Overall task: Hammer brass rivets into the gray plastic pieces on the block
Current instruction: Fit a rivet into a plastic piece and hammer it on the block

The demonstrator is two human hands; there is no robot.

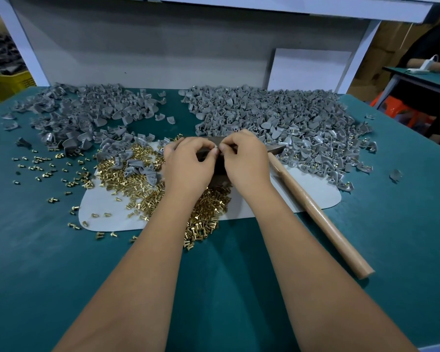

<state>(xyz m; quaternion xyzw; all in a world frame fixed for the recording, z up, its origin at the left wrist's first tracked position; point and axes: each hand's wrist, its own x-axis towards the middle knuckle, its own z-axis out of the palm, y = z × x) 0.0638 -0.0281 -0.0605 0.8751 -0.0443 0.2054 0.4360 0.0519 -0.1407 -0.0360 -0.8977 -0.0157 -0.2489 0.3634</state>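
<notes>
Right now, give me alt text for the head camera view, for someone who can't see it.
Two hands, left hand and right hand, meet fingertip to fingertip over a dark block, pinching something small. Brass rivets, heaps of gray plastic pieces and a wooden-handled hammer lie on the green table.

1. We see our left hand [188, 161] and right hand [244, 158] meeting fingertip to fingertip over the dark block [220, 165], pinching something small.
2. Brass rivets [137, 184] lie heaped on a white mat [313, 191].
3. Gray plastic pieces [277, 110] are piled behind on the teal counter [391, 237].
4. The hammer [318, 212] lies to the right.
</notes>
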